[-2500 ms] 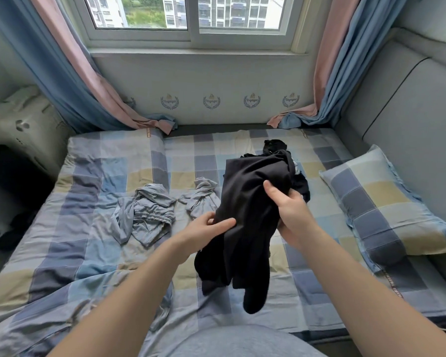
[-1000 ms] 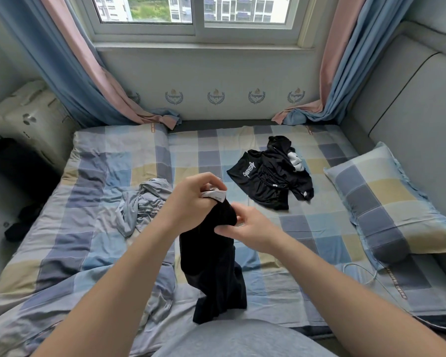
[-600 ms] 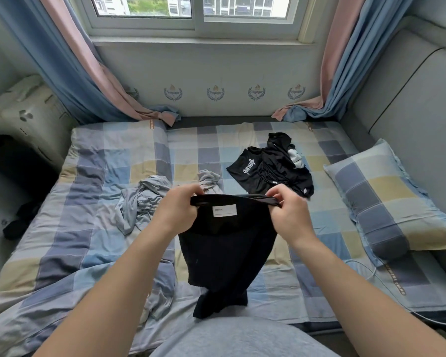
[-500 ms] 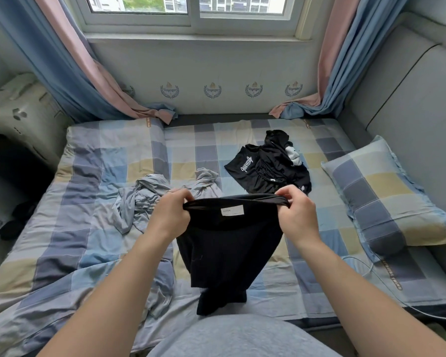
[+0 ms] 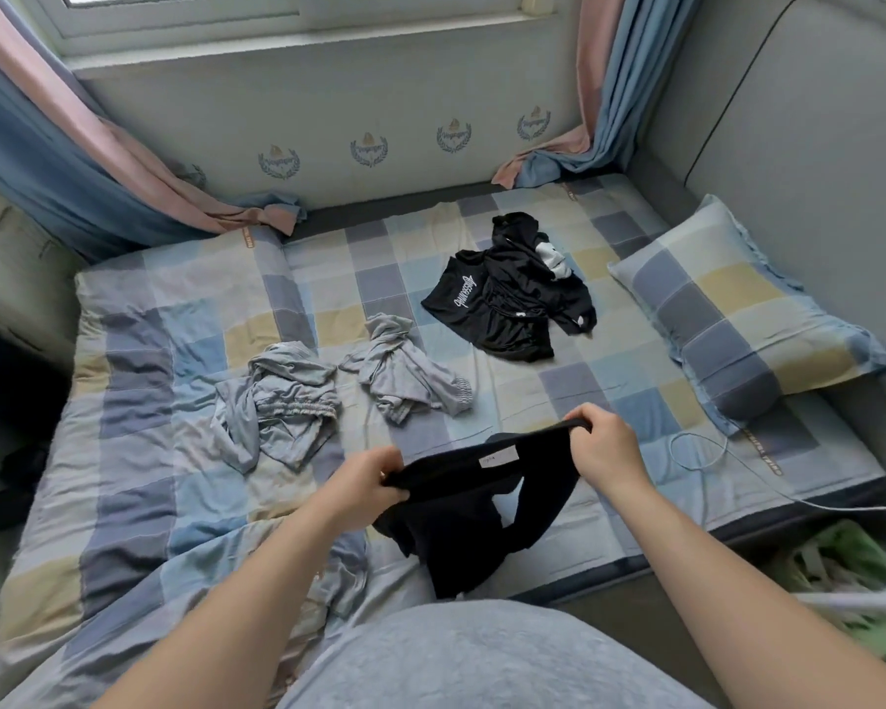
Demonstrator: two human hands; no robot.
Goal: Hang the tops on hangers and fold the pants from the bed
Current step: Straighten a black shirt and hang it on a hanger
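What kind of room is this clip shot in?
Most likely a home bedroom: a bed with a checked sheet, a matching pillow beside a padded headboard, and curtains flanking a window.

This is a bedroom in a home. A big checked bed (image 5: 175, 350) takes up most of the space. A pillow (image 5: 737, 324) (same checks) lies at the bed's right end, by a soft grey headboard (image 5: 814, 145). Behind the bed are a window (image 5: 298, 15) and pink-and-blue curtains (image 5: 32, 145).

soft daylight from window (image 5: 175, 7) above; faint shadows; wide-angle bending at edges (lower right corner motion-blurred).
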